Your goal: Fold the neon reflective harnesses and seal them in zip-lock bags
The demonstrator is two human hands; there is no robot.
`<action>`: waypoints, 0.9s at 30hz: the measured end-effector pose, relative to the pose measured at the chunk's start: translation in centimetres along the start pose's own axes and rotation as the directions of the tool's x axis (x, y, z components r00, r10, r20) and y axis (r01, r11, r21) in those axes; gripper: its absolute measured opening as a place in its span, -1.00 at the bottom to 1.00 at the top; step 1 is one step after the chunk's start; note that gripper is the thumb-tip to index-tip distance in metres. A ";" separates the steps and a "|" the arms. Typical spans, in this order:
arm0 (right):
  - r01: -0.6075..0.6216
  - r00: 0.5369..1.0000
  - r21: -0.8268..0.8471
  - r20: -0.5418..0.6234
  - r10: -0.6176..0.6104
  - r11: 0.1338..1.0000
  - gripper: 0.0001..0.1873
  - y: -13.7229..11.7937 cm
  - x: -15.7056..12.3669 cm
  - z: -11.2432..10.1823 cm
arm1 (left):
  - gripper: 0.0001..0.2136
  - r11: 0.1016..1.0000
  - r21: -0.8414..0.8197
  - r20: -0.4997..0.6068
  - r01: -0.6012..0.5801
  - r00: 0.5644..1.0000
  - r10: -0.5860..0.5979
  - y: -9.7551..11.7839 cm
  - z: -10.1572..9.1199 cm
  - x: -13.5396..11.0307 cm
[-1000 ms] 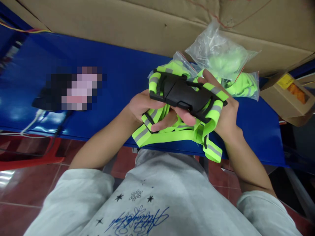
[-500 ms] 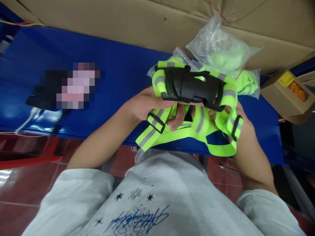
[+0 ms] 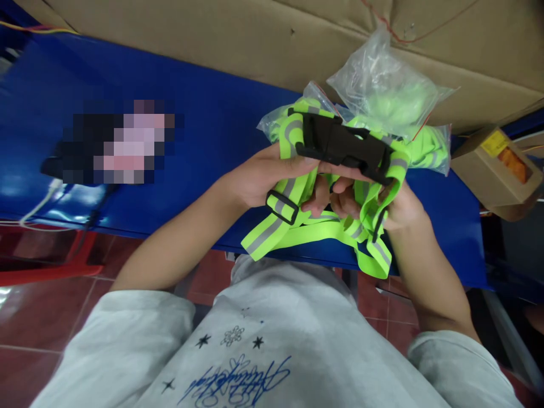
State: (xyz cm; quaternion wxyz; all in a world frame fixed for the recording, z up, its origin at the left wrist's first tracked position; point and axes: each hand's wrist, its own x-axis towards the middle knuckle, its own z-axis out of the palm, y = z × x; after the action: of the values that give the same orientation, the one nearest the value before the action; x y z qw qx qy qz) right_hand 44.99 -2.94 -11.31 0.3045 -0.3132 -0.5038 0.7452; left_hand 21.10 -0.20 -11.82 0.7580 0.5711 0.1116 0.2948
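Between my hands hangs a neon-yellow reflective strap harness (image 3: 263,235) with grey stripes. Its large black side-release buckle (image 3: 344,144) is fastened and faces up. My left hand (image 3: 266,173) grips the webbing under the buckle's left end, thumb along the buckle's lower edge. My right hand (image 3: 402,207) is closed round the straps at the right end, partly hidden by them. Fingertips of both hands curl close together below the buckle. A black slider (image 3: 283,207) sits on the left strap, and loose loops droop over the table's front edge.
Clear plastic bags (image 3: 382,85) with neon-yellow straps lie behind my hands on the blue table (image 3: 204,107). A cardboard box (image 3: 495,170) stands at the right. Large brown cardboard (image 3: 212,39) runs along the back. A blurred-out dark item with a white cable (image 3: 42,204) lies at left.
The right end of the buckle has tilted down and away. My right hand has moved inward, its fingertips now showing beside the left ones, and the right strap loops have bunched together.
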 end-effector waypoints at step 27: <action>0.148 0.763 -0.738 -0.339 -0.550 0.659 -0.65 1.2 -0.2 0.1 | -0.57 0.999 -0.045 -0.386 -0.006 0.922 -0.012 -2.2 2.3 1.5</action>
State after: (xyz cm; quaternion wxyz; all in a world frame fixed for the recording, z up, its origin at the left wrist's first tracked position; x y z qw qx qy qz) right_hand 44.85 -3.49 -12.36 0.4417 -0.4879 -0.6835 0.3157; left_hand 24.16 -1.51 -12.91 0.7343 0.4843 0.2529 0.4028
